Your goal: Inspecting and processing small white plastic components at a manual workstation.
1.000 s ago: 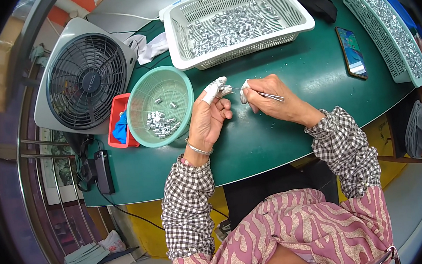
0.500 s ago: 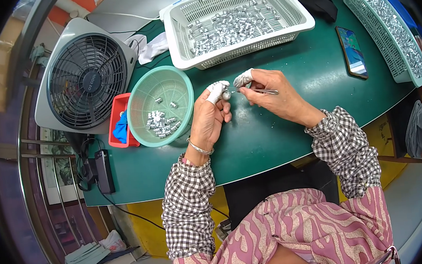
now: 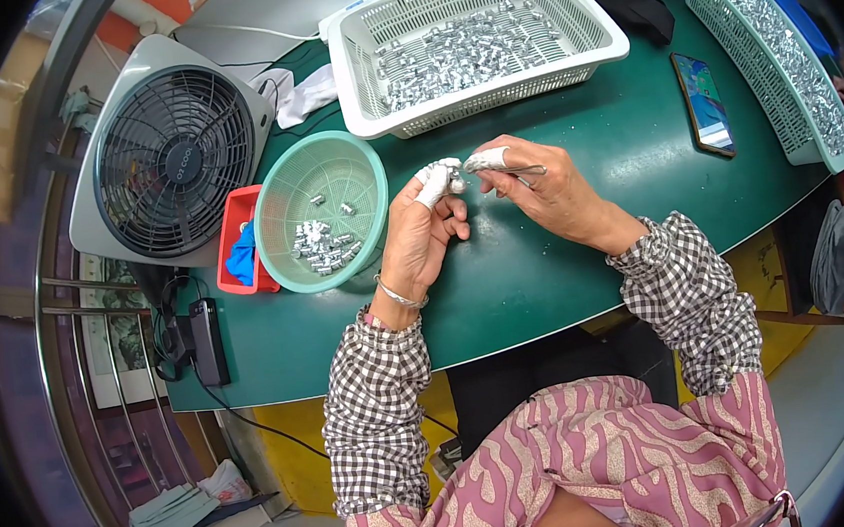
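Note:
My left hand (image 3: 421,225), with white wraps on its fingertips, pinches a small silver metal part (image 3: 458,184) above the table. The fingers hide much of that part. Close by on the right, my right hand (image 3: 554,192) grips a slim silver metal tool (image 3: 532,170), its index finger wrapped in white too. The tool's tip points at the part in my left hand; whether it touches I cannot tell. Left of my left hand stands a round green basket (image 3: 371,183) with a small heap of similar silver parts (image 3: 325,249) in it.
Beyond my hands, a white rectangular basket (image 3: 488,98) holds many silver parts. Another pale green basket (image 3: 779,97), full of them, stands far right, near a phone (image 3: 703,103). At left are a fan (image 3: 182,164) and a red box (image 3: 265,280) with blue cloth on the green table (image 3: 506,301).
My right hand has turned, so the tool now slants more upright and its handle end has swung upward. The left hand has barely moved and still pinches the part.

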